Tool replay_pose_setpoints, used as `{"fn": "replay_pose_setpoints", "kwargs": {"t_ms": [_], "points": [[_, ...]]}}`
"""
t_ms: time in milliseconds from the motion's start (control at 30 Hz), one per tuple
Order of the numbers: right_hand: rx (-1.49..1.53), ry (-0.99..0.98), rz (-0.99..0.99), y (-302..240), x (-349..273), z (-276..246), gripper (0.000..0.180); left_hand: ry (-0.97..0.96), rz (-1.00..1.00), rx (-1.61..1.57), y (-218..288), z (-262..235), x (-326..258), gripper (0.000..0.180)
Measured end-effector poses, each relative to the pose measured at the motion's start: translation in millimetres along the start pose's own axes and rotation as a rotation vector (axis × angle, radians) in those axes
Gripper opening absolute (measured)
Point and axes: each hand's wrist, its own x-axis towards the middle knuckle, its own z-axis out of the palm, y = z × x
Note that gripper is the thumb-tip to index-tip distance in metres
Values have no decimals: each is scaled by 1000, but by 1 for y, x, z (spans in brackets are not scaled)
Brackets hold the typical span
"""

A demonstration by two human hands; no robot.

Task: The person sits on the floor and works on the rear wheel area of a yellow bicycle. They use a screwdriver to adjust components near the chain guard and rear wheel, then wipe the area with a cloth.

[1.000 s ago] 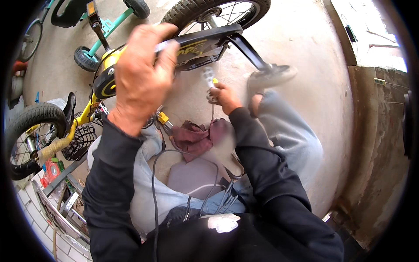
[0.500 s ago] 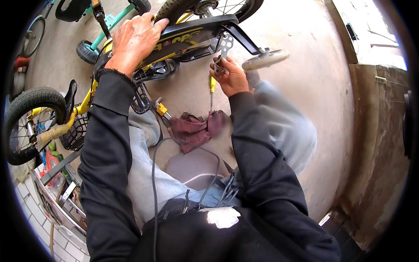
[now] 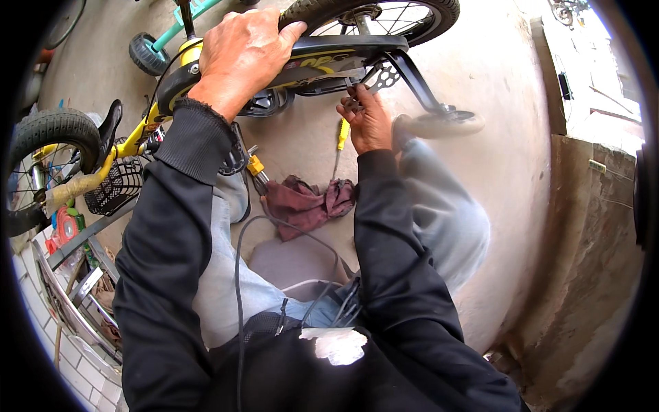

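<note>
A yellow and black children's bicycle [image 3: 329,49] leans across the top of the view. My left hand [image 3: 247,58] is closed over its frame beside the chain guard, the thumb lying by the rear tyre [image 3: 439,12]. Below the guard's right end, my right hand [image 3: 371,122] pinches a flat, silver multi-hole spanner [image 3: 388,77]. The spanner slants up to the right, close to the black bracket [image 3: 416,81] of the small stabiliser wheel [image 3: 456,124]. Whether it sits on a nut is hidden. A yellow-handled screwdriver [image 3: 342,134] stands near my right fingers, its tip toward a dark red cloth [image 3: 298,204].
A yellow-holder hex key set [image 3: 255,166] lies left of the cloth. The front wheel [image 3: 58,141] and black basket [image 3: 115,187] are at the left, near a metal rack [image 3: 86,242]. A turquoise ride-on toy [image 3: 161,44] stands behind. A concrete wall [image 3: 583,275] runs along the right.
The spanner has turned from nearly upright to slanting right, and my right fingers have come up nearer the chain guard. The bicycle and my left hand appear farther right in view.
</note>
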Motion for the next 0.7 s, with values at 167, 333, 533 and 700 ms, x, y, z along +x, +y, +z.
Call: {"fn": "replay_pose_setpoints", "kwargs": {"t_ms": [167, 333, 533, 700], "points": [[-47, 43, -17, 3, 3, 19, 28, -6, -6, 25, 5, -5, -2, 42], [-37, -7, -41, -5, 2, 45, 38, 16, 2, 26, 4, -2, -3, 42], [90, 63, -19, -6, 3, 60, 46, 39, 26, 41, 6, -3, -3, 41], [95, 73, 14, -7, 4, 63, 45, 61, 39, 58, 6, -1, -2, 40]]}}
